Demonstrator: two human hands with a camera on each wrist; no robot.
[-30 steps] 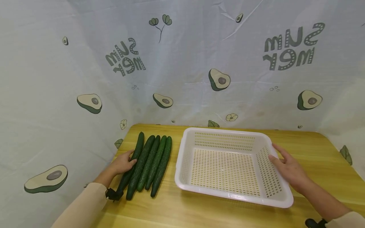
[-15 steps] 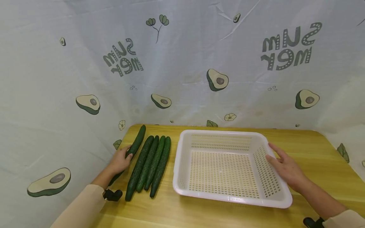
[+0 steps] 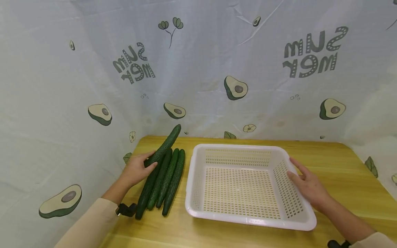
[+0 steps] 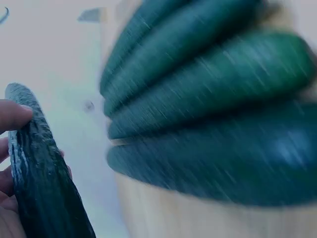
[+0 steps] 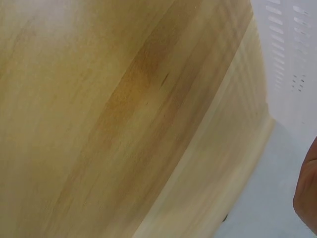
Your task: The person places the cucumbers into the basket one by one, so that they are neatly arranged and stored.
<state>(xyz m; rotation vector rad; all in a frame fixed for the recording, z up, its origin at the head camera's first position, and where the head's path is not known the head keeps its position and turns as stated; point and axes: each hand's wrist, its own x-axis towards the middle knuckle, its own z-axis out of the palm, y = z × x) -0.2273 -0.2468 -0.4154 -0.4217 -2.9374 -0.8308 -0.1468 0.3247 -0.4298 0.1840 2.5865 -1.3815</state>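
Observation:
My left hand (image 3: 136, 170) grips a dark green cucumber (image 3: 169, 142), lifted at a slant with its far end pointing up and right. In the left wrist view the thumb and fingers wrap around this cucumber (image 4: 44, 178). Several more cucumbers (image 3: 167, 179) lie side by side on the table just beneath and to the right; they look blurred in the left wrist view. My right hand (image 3: 311, 187) holds the right rim of a white plastic basket (image 3: 251, 222), thumb inside and fingers outside. Nothing lies in the basket. Only part of that hand shows in the right wrist view.
The wooden table (image 3: 335, 165) extends past the basket on the right. A pale curtain (image 3: 204, 69) printed with avocados hangs behind the table and along its sides. Black wrist straps show on both arms.
My left hand has picked the leftmost cucumber up from the row, first drawing it left, then raising it rightward over the others. My right hand stays at the basket rim.

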